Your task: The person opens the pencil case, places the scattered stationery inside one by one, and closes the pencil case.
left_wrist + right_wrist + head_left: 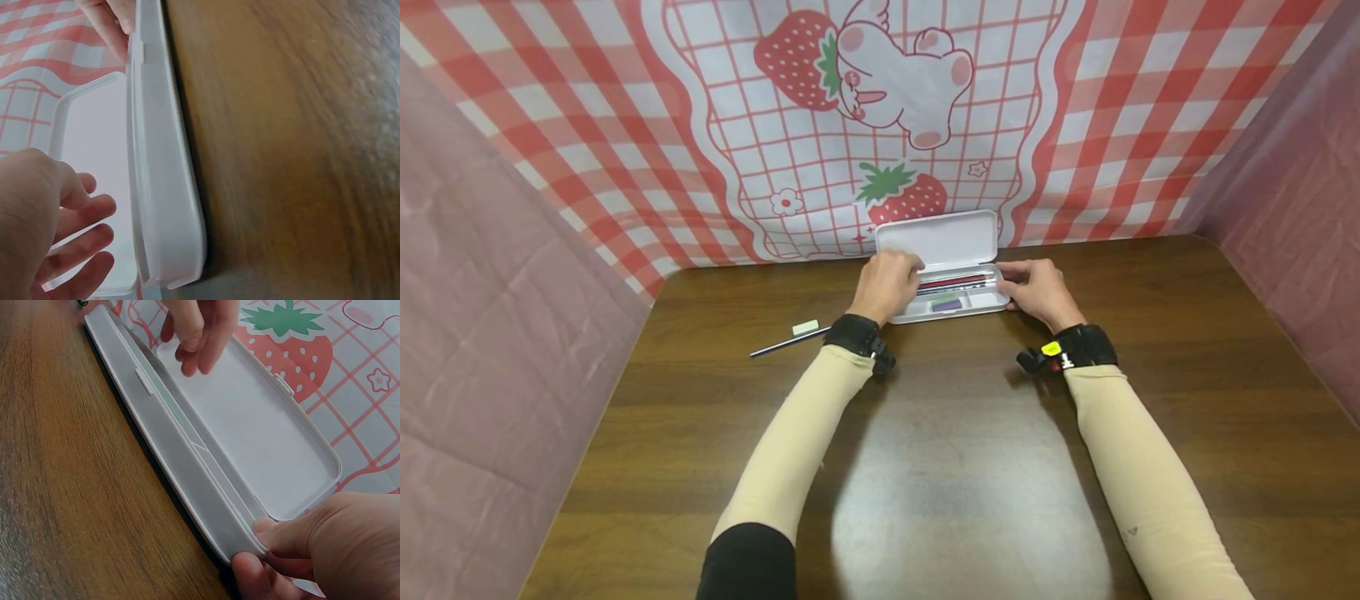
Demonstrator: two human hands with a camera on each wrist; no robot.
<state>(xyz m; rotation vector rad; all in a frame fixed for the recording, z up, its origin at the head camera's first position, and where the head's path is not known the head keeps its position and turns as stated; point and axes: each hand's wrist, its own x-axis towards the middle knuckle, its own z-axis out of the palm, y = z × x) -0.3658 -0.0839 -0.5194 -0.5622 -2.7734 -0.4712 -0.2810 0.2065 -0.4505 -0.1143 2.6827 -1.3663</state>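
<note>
A white pencil case [983,299] sits near the back of the table, its lid [940,240] raised and leaning back. Inside are several dark and red pencils [953,283] and a small purple-and-green block [946,305]. My right hand [1040,293] pinches the case's right end; in the right wrist view the thumb [265,532] is over the rim and fingers are against the outside. Over the left part of the case is my left hand [883,286]. Its fingers [94,212] are loosely bent with nothing between them in the left wrist view, in front of the lid.
Left of the case, a dark pencil [782,343] lies on the wooden table [970,467] beside a pale green eraser [805,327]. A red-and-white checked cloth [1120,108] with strawberries hangs behind. Pink cloths [497,333] flank the table.
</note>
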